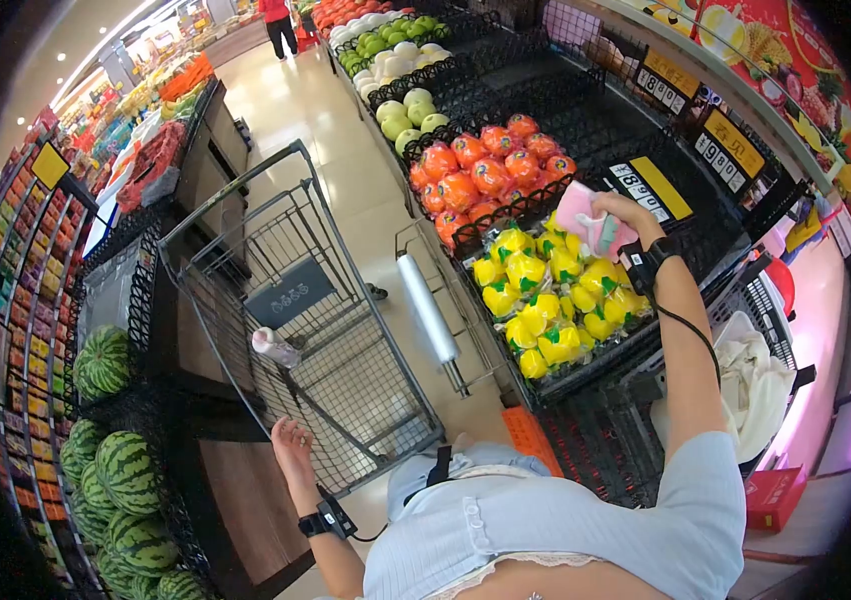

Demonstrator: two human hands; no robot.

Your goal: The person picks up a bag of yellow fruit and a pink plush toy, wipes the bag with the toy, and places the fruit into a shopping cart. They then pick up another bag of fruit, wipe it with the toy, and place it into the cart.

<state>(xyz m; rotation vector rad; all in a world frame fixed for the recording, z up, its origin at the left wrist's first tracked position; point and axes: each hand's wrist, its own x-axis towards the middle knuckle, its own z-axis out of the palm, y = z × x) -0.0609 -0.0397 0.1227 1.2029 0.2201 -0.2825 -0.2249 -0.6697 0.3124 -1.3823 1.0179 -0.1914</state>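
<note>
My right hand (628, 213) is closed on a pink cloth-like item (590, 220) with a pale green patch, held over wrapped yellow fruit (535, 300) with green tops. Behind that fruit lie wrapped orange-red fruits (488, 175). My left hand (292, 447) is near the side of a grey wire shopping cart (345, 360), its fingers curled loosely and apart, with nothing visible in them. A pinkish-white bottle (276, 347) lies inside the cart.
Watermelons (130, 472) are piled on the left stand. A roll of clear plastic bags (427, 308) hangs beside the fruit stand. Price signs (650, 188) stand at the right. A person in red (278, 25) is far down the aisle.
</note>
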